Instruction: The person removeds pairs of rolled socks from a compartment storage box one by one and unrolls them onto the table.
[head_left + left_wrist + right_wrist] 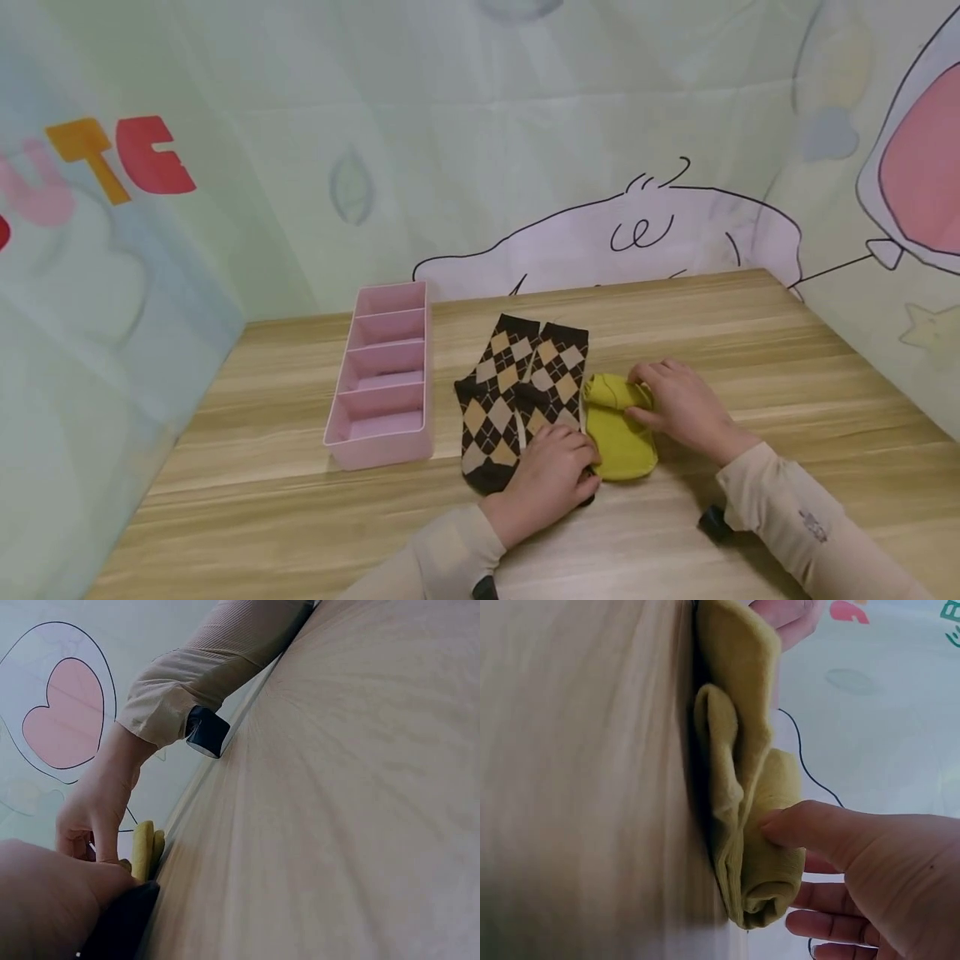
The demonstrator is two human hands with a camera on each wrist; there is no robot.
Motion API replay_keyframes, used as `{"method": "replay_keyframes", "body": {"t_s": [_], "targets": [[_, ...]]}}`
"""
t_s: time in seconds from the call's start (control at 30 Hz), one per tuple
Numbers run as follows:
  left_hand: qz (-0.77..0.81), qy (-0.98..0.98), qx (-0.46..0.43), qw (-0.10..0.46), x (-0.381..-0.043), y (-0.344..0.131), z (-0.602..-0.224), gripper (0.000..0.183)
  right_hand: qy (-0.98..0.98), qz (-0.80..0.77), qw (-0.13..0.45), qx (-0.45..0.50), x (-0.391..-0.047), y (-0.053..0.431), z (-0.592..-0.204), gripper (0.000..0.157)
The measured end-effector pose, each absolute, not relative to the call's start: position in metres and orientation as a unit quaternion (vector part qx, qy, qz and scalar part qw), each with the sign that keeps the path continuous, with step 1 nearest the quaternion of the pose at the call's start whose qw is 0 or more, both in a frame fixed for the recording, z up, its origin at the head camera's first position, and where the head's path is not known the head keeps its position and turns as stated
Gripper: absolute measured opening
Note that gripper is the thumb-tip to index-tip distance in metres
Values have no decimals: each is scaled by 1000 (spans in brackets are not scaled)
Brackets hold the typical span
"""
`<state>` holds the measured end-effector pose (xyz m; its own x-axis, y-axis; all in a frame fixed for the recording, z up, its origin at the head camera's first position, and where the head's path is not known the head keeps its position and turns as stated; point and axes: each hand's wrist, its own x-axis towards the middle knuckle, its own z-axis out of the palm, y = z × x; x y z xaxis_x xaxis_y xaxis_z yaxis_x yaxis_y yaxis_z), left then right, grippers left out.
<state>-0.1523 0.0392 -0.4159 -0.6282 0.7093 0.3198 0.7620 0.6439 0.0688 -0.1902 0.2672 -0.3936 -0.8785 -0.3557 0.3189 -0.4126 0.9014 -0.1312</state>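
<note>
A yellow-green sock [622, 442] lies on the table, its far end rolled up into a tight coil [776, 855]. My right hand [686, 408] grips that roll, thumb on the near side and fingers behind it. Beside the sock's left edge, my left hand [547, 475] rests over the toe of a dark argyle sock, its bent fingertips right at the yellow-green edge. Two argyle socks, a left one [491, 408] and a right one [558, 367], lie flat side by side, diamonds in tan and grey. The right one's toe is mostly hidden under my left hand.
A pink box [382, 454] with several open compartments stands to the left of the argyle socks. The wood-grain table [270, 450] meets a printed cloth backdrop [450, 167] along its back and sides.
</note>
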Motion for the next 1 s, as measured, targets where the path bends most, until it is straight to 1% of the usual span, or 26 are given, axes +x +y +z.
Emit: {"method": "replay_keyframes", "body": {"t_s": [0.17,0.3,0.43,0.8,1.0], "targets": [[-101,-899,-406,126,-151,37,-416,19,-962,95,152,208,-193,266,-394,32],[-103,-898,-407,132,-151,36,-417,18,-961,93,157,207,-196,266,-392,31],[-107,-896,-410,136,-152,37,-418,17,-964,88,151,202,-197,267,-389,29],[-109,-901,-403,119,-154,40,-414,15,-965,86,143,201,-202,268,-381,23],[-106,-902,-402,114,-155,42,-413,15,-961,89,158,210,-205,270,-379,20]]}}
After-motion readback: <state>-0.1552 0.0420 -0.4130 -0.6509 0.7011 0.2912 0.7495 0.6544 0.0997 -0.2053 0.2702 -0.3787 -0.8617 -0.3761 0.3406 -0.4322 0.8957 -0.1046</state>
